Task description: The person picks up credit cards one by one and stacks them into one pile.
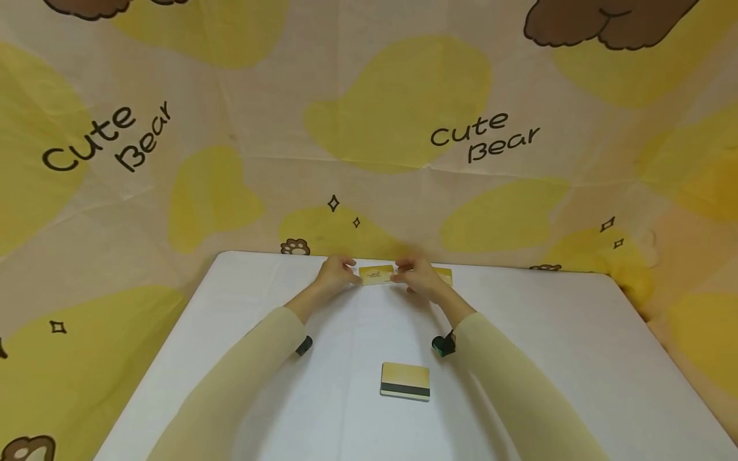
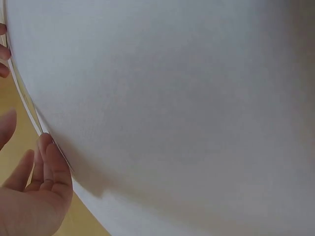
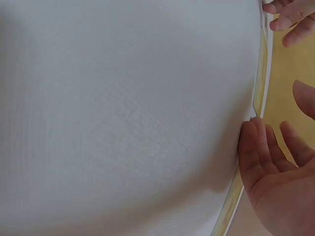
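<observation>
A yellow card (image 1: 377, 275) with dark lettering lies flat near the table's far edge, between my two hands. At its left end, the fingertips of my left hand (image 1: 336, 274) touch the card; the fingers look relaxed rather than wrapped round it. My right hand (image 1: 418, 277) rests its fingertips at the opposite end, thumb apart. In the right wrist view the card (image 3: 264, 69) shows as a thin strip beside the fingers. A second yellow card (image 1: 444, 275) is partly hidden behind my right hand.
Nearer on the white table (image 1: 340, 410) sits a small stack of yellow cards (image 1: 405, 382), its top one with a dark stripe. A patterned yellow cloth (image 1: 375, 192) hangs behind the far edge. Dark devices (image 1: 444, 345) sit at both wrists.
</observation>
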Tool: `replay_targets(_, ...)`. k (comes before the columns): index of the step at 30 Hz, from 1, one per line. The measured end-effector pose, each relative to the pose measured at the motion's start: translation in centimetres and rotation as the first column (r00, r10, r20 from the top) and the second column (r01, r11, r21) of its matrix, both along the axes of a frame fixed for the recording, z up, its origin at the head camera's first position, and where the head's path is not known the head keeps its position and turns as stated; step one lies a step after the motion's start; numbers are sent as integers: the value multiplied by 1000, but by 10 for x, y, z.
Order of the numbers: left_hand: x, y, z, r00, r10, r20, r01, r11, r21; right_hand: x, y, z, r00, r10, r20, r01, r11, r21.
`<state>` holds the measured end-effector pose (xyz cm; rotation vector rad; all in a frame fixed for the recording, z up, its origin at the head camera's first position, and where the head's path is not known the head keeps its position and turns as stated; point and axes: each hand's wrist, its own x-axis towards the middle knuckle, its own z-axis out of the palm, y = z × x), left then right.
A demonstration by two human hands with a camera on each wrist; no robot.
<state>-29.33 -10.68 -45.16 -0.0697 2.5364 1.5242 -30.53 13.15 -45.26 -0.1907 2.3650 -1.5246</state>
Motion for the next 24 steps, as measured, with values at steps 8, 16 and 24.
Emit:
replay_targets(8,-3,4,-2,999,-43,12,44,993,-108,-4,0,-4,1000,8,14,-9,999,33)
replay_targets(16,-4,8,-2,998,-70,8,70,976,-205,-4,-4,-5,998,34,-59,-27,993,118)
replay_targets(24,-8,9,-1,997,-71,14,72,959,-274,-13,-7,-9,987,109,-117,-81,972,219)
